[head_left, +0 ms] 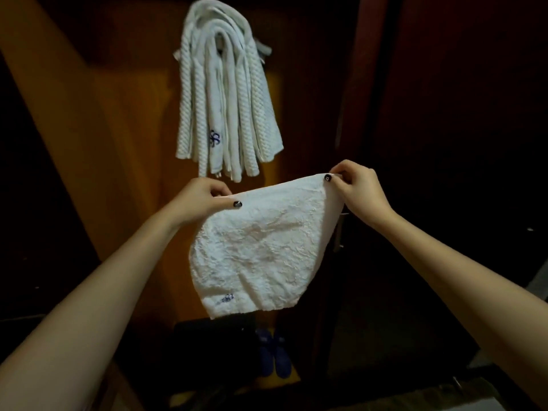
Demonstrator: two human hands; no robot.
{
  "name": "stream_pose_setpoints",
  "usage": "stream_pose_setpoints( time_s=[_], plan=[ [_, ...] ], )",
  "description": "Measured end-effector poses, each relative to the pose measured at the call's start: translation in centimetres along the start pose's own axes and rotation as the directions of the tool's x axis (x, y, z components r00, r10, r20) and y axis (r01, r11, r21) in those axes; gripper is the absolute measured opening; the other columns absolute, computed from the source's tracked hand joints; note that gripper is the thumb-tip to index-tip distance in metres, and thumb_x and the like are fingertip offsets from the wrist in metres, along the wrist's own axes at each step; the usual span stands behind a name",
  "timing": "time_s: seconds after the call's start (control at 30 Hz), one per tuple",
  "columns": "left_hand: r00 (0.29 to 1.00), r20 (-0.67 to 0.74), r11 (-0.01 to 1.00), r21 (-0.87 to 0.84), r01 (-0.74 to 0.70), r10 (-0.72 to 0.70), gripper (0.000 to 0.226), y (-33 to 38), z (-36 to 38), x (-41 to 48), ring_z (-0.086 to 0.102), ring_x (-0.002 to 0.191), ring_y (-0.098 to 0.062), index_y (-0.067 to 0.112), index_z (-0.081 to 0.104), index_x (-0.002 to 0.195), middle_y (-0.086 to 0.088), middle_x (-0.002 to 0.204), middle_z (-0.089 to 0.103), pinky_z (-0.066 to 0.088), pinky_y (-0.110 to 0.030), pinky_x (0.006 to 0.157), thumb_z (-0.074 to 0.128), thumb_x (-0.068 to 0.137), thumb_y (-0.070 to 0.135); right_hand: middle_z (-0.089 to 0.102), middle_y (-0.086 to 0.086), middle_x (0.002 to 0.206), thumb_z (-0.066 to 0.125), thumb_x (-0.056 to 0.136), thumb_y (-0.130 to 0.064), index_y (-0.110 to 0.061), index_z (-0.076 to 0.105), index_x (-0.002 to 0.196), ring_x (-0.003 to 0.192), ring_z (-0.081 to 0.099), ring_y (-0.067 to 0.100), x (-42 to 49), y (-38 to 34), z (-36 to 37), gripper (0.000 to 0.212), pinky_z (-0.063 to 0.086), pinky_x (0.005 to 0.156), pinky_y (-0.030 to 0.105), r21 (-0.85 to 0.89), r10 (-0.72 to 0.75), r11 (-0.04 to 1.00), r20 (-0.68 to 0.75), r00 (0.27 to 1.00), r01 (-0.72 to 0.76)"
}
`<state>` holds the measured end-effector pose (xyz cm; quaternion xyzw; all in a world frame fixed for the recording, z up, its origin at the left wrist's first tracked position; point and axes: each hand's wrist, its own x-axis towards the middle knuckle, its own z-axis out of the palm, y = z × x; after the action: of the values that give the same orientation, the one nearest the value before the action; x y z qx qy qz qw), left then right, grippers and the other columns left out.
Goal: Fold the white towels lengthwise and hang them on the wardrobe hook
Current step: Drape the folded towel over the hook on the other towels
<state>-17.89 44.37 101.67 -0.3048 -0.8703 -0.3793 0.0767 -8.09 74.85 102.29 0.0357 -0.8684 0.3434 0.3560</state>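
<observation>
I hold a white towel point(261, 247) spread out in front of me. My left hand point(198, 200) pinches its top left corner and my right hand point(358, 188) pinches its top right corner. The cloth hangs down below both hands, with a small blue emblem near its bottom edge. Above it, several folded white towels point(228, 93) hang side by side over a hook at the top of the orange wardrobe panel point(118, 120). The hook itself is hidden under them.
A dark red wardrobe door point(444, 114) stands to the right, with a metal handle point(341, 229) just behind the held towel. Blue slippers point(272, 351) lie on the wardrobe floor below. The left side is dark.
</observation>
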Motion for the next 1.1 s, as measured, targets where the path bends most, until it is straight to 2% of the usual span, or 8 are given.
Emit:
stream_pose_setpoints(
  time_s=[0.17,0.3,0.43,0.53,0.77,0.9,1.0,1.1],
  plan=[
    [0.995,0.058,0.997,0.024,0.079,-0.08,0.013,-0.5,-2.4,-0.5,0.053,0.058,0.004,0.021,0.068,0.068,0.01,0.065,0.06,0.037,-0.011,0.054,0.076,0.079,0.019,0.066,-0.003,0.084,0.06,0.093,-0.02,-0.014,0.065,0.091,0.079,0.063,0.008,2.2,0.5,1.9,0.008,0.05,0.065,0.026,0.015,-0.049,0.999,0.034,0.998,0.049],
    [0.996,-0.063,0.993,0.089,0.073,-0.067,0.009,-1.3,-2.6,-1.3,0.054,0.071,-0.005,0.01,0.068,0.081,0.002,0.076,0.063,0.04,-0.025,0.066,0.069,0.085,0.018,0.067,-0.009,0.091,0.061,0.093,-0.016,-0.018,0.068,0.102,0.084,0.06,-0.008,2.7,1.5,3.4,0.011,0.045,0.068,0.006,0.088,-0.101,0.992,0.061,0.993,0.095],
    [0.988,-0.11,0.993,0.031,0.113,-0.109,0.008,-1.8,-3.2,-1.8,0.06,0.082,-0.006,0.02,0.071,0.086,0.007,0.085,0.068,0.046,-0.028,0.076,0.072,0.082,0.013,0.068,-0.01,0.099,0.062,0.093,-0.013,-0.017,0.071,0.11,0.09,0.057,-0.015,3.2,2.7,4.1,0.02,0.044,0.077,0.003,0.127,-0.092,0.989,0.102,0.991,0.078],
    [0.984,-0.125,0.991,0.025,0.134,-0.129,0.01,-2.2,-3.8,-1.9,0.06,0.076,-0.002,0.023,0.071,0.085,0.009,0.082,0.068,0.044,-0.023,0.07,0.069,0.085,0.013,0.069,-0.009,0.1,0.061,0.094,-0.017,-0.016,0.072,0.11,0.09,0.058,-0.009,3.7,3.5,4.2,0.019,0.045,0.078,0.009,0.123,-0.051,0.992,0.074,0.996,0.041],
    [0.895,-0.428,0.989,-0.117,0.086,-0.128,0.009,-3.1,-3.3,-1.3,0.058,0.089,-0.004,0.017,0.071,0.096,0.007,0.094,0.067,0.041,-0.016,0.073,0.065,0.089,0.016,0.068,-0.002,0.096,0.056,0.094,-0.015,-0.012,0.07,0.106,0.088,0.062,0.011,4.8,3.4,6.0,0.019,0.048,0.07,0.023,-0.002,0.047,0.999,0.097,0.994,-0.046],
    [0.881,-0.458,0.98,-0.196,0.028,-0.117,0.017,-2.7,-2.3,-0.7,0.057,0.095,-0.001,0.016,0.067,0.101,0.009,0.101,0.064,0.042,-0.011,0.08,0.067,0.087,0.008,0.067,-0.013,0.094,0.056,0.089,-0.008,-0.02,0.071,0.109,0.084,0.062,0.003,4.6,2.2,6.7,0.028,0.047,0.072,0.015,0.183,0.054,0.98,0.13,0.99,-0.078],
    [0.888,-0.45,0.971,-0.24,-0.016,-0.096,0.013,-2.5,-1.4,-0.2,0.06,0.088,0.004,0.012,0.069,0.094,0.006,0.094,0.067,0.044,-0.008,0.076,0.066,0.086,0.002,0.07,-0.01,0.088,0.06,0.09,-0.011,-0.022,0.074,0.097,0.084,0.065,0.006,4.3,1.4,7.3,0.02,0.052,0.073,0.022,0.328,0.078,0.934,0.2,0.977,-0.142],
    [0.898,-0.425,0.974,-0.227,0.012,-0.11,0.019,-2.8,-0.6,-0.1,0.059,0.082,0.01,0.015,0.07,0.099,0.009,0.092,0.067,0.042,-0.003,0.07,0.064,0.087,0.002,0.069,-0.007,0.083,0.063,0.091,-0.02,-0.025,0.07,0.103,0.075,0.065,0.006,4.0,1.1,7.7,0.015,0.05,0.064,0.018,0.289,0.064,0.949,0.212,0.975,-0.125]
  ],
)
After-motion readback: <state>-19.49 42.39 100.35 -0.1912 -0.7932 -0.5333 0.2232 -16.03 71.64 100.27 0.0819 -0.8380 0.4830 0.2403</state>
